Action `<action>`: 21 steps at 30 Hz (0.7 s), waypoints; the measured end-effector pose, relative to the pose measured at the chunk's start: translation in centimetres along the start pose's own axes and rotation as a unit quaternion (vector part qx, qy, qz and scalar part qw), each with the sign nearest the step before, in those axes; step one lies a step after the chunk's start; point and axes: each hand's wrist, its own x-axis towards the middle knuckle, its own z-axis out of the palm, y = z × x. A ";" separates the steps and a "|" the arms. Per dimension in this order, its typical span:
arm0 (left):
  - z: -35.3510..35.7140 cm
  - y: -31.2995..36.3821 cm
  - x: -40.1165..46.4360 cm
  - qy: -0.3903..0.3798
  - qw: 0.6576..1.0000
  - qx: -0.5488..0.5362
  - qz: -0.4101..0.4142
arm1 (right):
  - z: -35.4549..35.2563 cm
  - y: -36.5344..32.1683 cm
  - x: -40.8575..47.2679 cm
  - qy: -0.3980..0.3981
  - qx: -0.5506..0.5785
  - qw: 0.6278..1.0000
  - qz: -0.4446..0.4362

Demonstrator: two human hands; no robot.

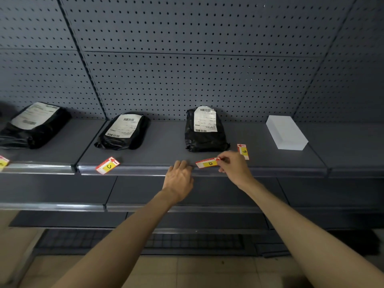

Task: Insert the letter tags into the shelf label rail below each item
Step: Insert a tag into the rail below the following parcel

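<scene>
While the right hand (233, 166) pinches the right end of the D tag (207, 163) between thumb and fingertips, the tag sits almost level at the front edge of the shelf (162, 150), just above the clear label rail (135, 169) and directly in front of the third black parcel (204, 130). The left hand (179, 179) rests on the rail just to the tag's left, knuckles up, fingers curled together over the shelf lip and holding nothing that I can see; its fingertips are hidden behind the edge. Further left, the C tag (107, 165) lies tilted across the front edge, overhanging the rail below the second black parcel (124, 132). Another tag (3, 162) shows partly at the far left edge, below the first black parcel (34, 124); its letter cannot be read. Near the right hand, a tag marked E (243, 151) lies turned on end on the shelf surface, between the third parcel and a white box (286, 133) that stands toward the right end of the shelf. Behind everything runs a grey pegboard back panel (187, 69), and a lower shelf (62, 192) runs underneath.
</scene>
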 end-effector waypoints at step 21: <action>-3.1 1.0 2.3 -0.035 0.999 -0.024 -0.012 | -0.7 -0.2 0.9 -0.020 -0.141 0.989 -0.048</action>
